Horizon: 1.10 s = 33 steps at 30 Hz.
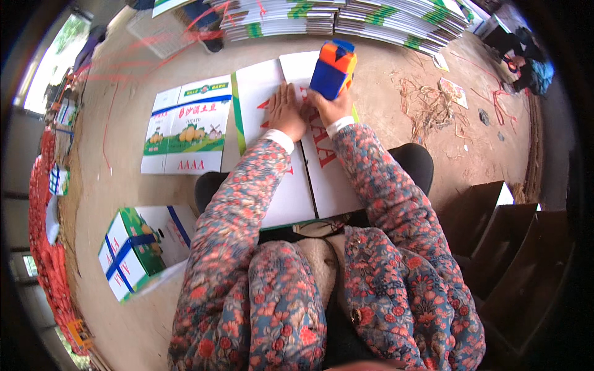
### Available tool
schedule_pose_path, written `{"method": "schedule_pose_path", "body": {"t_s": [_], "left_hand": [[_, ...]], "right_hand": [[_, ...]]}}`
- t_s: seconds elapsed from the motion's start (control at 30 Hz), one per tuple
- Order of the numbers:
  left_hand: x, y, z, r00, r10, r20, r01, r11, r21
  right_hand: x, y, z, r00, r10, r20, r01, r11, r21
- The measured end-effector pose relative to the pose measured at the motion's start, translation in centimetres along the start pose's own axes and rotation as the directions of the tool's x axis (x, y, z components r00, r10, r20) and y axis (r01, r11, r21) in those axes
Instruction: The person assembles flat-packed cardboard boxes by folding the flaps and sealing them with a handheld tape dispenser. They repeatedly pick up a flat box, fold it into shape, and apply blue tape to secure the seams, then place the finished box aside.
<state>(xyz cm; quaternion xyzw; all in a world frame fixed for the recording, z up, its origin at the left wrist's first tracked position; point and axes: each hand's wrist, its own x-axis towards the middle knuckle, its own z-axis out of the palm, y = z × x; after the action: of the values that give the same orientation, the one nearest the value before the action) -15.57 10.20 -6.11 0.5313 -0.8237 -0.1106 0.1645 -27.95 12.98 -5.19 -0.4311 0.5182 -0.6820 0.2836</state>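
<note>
Along the left edge, a heap of red mesh-like material [46, 210] bends with the lens rim, its details hard to make out. Near left on the floor sits a green-and-white carton [124, 263], bound with crossing blue tape and partly hidden behind the person's left sleeve; its contents cannot be seen. Farther off, a potato-printed carton [189, 139] lies picture side up with a blue tape strip across it, what it may hold equally out of sight. In the middle, the left forearm slants from near left toward the far side, and the left hand [286, 114] rests palm down on the white carton [281, 188] before the person, fingers extended and fairly close together. Two pale panels meet there along a dark seam, covering whatever is inside. Just right of that hand, the right forearm angles in from near right, and the right hand [330, 108] has its fingers wrapped around a blue-and-orange tape dispenser [334, 69] over the carton's far part; part of the grip is hidden, and I cannot tell whether the dispenser touches the panel. Beyond stand stacks of flattened cartons [396, 21], cut off at the far edge. To the right, tangled twine [424, 108] lies on the floor, and near right, open brown boxes [504, 238] stand in shadow, their insides too dark to read.
</note>
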Motion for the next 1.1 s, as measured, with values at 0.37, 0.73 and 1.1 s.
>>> {"method": "schedule_pose_path", "body": {"t_s": [0.37,0.73,1.1], "left_hand": [[16.2,-7.1,1.1,0.996,0.09,0.019,-0.091,0.991,0.102],[12.2,-10.0,-2.2,0.933,-0.359,-0.029,0.35,0.883,0.312],[9.9,-9.4,-1.8,0.879,-0.452,-0.151,0.476,0.85,0.224]], "right_hand": [[-19.0,-2.8,-11.3,0.999,-0.038,0.025,0.033,0.984,0.178],[-8.9,-1.3,-16.9,0.881,-0.143,0.45,0.285,0.921,-0.264],[-4.6,-7.2,-16.0,0.858,0.301,0.416,-0.325,0.946,-0.014]]}}
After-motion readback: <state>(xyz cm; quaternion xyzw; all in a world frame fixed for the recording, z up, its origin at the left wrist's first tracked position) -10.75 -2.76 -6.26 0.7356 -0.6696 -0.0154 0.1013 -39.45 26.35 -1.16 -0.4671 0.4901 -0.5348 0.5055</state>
